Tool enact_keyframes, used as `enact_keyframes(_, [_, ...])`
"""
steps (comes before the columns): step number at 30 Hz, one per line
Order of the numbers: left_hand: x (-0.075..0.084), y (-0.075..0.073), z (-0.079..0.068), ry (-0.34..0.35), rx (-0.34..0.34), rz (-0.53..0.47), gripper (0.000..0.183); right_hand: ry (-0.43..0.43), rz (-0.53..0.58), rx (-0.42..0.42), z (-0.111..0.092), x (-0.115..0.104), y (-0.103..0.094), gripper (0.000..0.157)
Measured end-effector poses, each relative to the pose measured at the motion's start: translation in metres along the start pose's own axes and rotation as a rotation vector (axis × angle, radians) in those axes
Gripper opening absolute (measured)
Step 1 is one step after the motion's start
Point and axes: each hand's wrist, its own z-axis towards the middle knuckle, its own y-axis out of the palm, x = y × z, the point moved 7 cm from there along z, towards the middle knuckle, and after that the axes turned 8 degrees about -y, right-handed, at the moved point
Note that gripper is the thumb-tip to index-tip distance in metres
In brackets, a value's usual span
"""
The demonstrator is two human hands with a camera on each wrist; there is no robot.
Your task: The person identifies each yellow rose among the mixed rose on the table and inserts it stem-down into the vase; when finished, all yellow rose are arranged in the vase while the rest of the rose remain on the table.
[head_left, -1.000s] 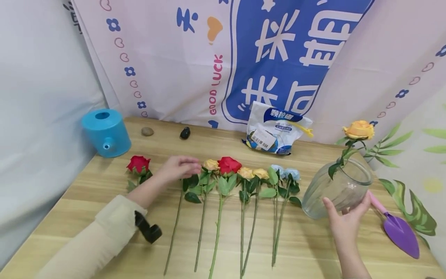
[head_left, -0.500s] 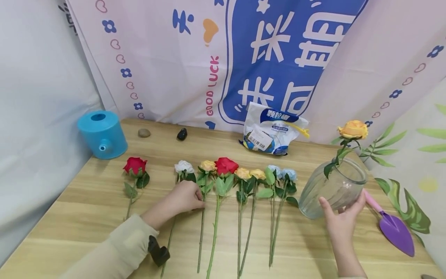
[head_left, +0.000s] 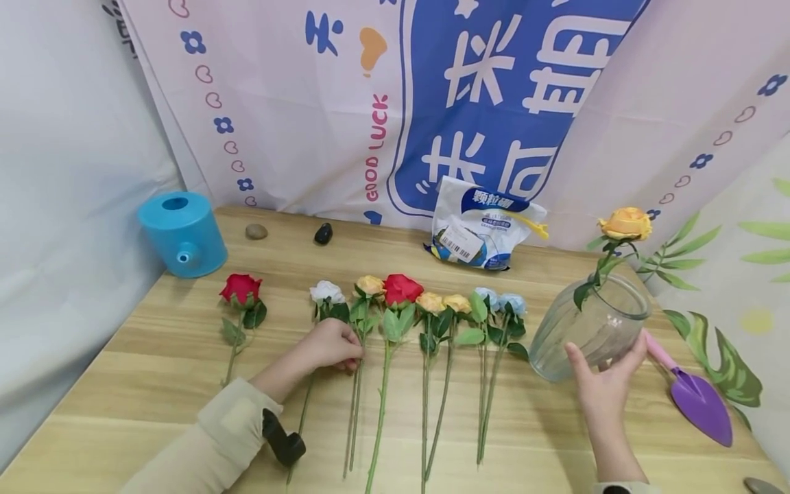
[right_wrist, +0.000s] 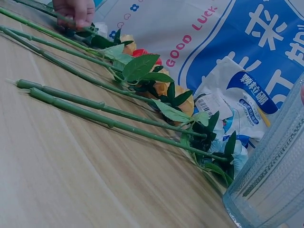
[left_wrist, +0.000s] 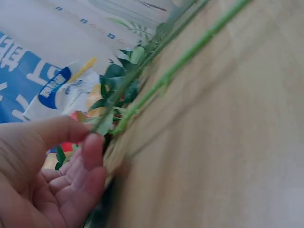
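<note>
My left hand pinches the stem of a small yellow rose between thumb and forefinger; the left wrist view shows the pinched stem up close. To its left lies a white rose, its stem partly hidden by the hand. A large red rose lies just right of the pinched one. My right hand holds the tilted glass vase low on its side, thumb in front. An orange-yellow rose stands in the vase, its bloom above the rim.
Two more yellow roses and two pale blue roses lie in the row. Another red rose is at left. Behind stand a blue watering can and a white bag. A purple trowel lies at right.
My left hand has moved from over the white rose down to the yellow rose's stem and now pinches it. The right hand keeps holding the vase in place.
</note>
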Motion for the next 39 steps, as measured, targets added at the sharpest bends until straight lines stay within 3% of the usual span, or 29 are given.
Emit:
enact_keyframes(5, [0.003,-0.007,0.000,-0.023,-0.011,-0.213,0.007,0.027,-0.014,0.007,0.000,-0.003,0.000,0.097])
enact_keyframes(15, [0.036,-0.017,-0.004,0.119,-0.034,-0.489,0.013,0.000,-0.013,0.008,-0.006,-0.028,0.009,0.092])
enact_keyframes(22, [0.069,-0.024,-0.011,0.198,0.029,-0.611,0.028,-0.016,-0.004,0.010,-0.003,-0.016,0.006,0.092])
enact_keyframes(30, [0.101,-0.019,-0.010,0.252,0.066,-0.931,0.029,-0.024,0.000,0.020,0.000,0.000,0.001,0.095])
enact_keyframes(34, [0.125,-0.012,-0.009,0.319,0.053,-1.069,0.024,-0.020,-0.008,0.021,0.000,-0.001,0.000,0.096])
enact_keyframes(39, [0.159,0.000,-0.014,0.424,0.017,-1.173,0.012,-0.021,-0.006,0.019,-0.002,-0.012,0.004,0.094])
